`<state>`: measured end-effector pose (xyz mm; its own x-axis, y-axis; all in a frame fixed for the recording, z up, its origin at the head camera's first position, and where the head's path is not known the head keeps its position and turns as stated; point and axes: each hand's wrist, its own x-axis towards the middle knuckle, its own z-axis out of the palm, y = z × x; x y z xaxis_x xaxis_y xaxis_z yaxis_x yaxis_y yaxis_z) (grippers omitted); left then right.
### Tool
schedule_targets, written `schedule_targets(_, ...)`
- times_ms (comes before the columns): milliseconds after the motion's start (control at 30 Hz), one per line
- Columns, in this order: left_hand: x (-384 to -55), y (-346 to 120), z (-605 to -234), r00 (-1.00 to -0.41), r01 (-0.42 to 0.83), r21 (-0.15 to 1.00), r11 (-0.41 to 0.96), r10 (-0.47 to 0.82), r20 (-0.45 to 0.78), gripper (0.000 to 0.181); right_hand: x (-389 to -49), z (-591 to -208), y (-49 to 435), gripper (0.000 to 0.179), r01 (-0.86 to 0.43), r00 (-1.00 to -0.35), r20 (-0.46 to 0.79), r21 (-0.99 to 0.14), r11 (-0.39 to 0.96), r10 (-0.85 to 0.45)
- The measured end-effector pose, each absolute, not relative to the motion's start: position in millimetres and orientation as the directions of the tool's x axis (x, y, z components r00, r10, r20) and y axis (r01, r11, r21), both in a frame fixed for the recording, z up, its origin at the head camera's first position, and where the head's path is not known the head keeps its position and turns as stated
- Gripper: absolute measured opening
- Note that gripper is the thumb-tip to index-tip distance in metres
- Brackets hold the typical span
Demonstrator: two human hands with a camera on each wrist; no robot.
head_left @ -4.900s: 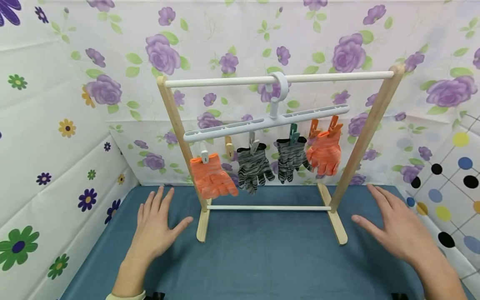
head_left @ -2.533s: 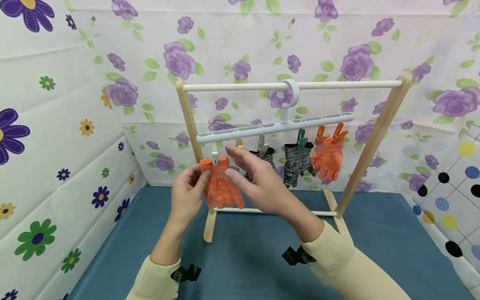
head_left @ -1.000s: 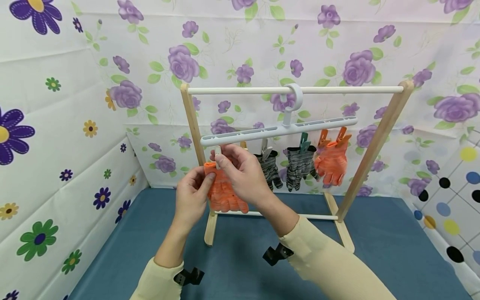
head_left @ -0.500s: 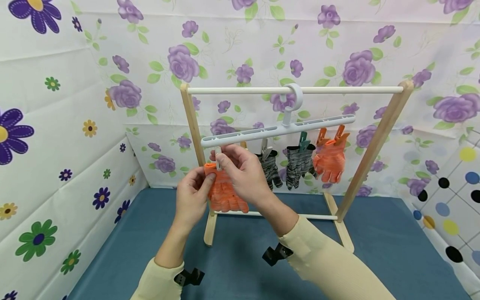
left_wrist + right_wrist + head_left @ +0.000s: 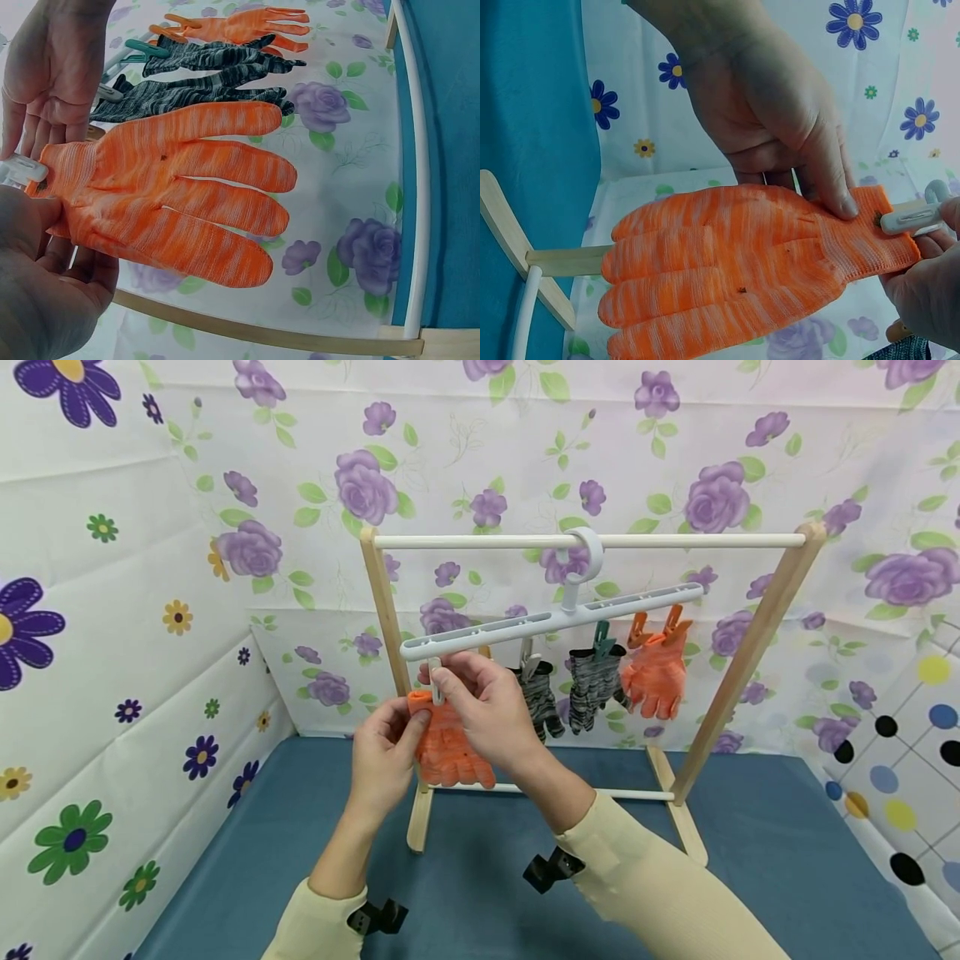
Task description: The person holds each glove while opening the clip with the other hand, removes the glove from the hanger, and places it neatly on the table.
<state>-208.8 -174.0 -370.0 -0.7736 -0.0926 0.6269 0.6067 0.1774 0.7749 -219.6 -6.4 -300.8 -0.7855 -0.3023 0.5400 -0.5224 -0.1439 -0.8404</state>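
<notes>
An orange knit glove (image 5: 450, 756) hangs from the left end of a pale grey clip hanger (image 5: 517, 625). My left hand (image 5: 381, 752) pinches its cuff at the left edge, thumb in front. The right hand (image 5: 491, 706) holds the white clothespin (image 5: 437, 681) between thumb and fingers. In the right wrist view this clothespin (image 5: 913, 219) still sits over the cuff, next to a small dark spot. Further right hang two black-and-grey gloves, one on a green clothespin (image 5: 603, 642), and another orange glove (image 5: 656, 677). The nearer grey glove (image 5: 540, 697) is partly hidden by my right hand.
The hanger hooks over the white top bar (image 5: 465, 541) of a wooden rack (image 5: 776, 602). A lower white rod (image 5: 637, 794) joins its feet on the blue cloth (image 5: 480, 877). Flowered sheets (image 5: 300, 443) stand behind and at the left.
Both hands came up from the table to the left orange glove. My right hand then moved onto its clothespin. Lately the hanger's left end has dipped slightly and its right end risen.
</notes>
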Motion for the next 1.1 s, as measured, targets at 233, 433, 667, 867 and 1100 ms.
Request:
schedule_targets(233, -209, -175, -371, -0.774, 0.606, 0.775, 0.18, -0.093, 0.626, 0.016, -221, -302, -7, 0.03, -0.538, -0.777, 0.553, -0.832, -0.139, -0.3)
schedule_targets(433, -209, -176, -373, -0.774, 0.602, 0.774, 0.196, -0.095, 0.626, 0.016, -220, -302, -7, 0.029, -0.524, -0.783, 0.543, -0.839, -0.148, -0.303)
schedule_targets(667, -209, -177, -375, -0.773, 0.602, 0.772, 0.204, -0.094, 0.628, 0.014, -220, -302, -8, 0.028, -0.523, -0.788, 0.542, -0.839, -0.148, -0.291)
schedule_targets(867, -209, -178, -378, -0.772, 0.601, 0.773, 0.203, -0.1, 0.627, 0.014, -221, -302, -10, 0.028, -0.518, -0.793, 0.538, -0.842, -0.148, -0.285)
schedule_targets(1100, -207, -180, -381, -0.776, 0.594, 0.776, 0.212, -0.1, 0.622, 0.014, -220, -303, -9, 0.026, -0.521, -0.793, 0.54, -0.841, -0.145, -0.283)
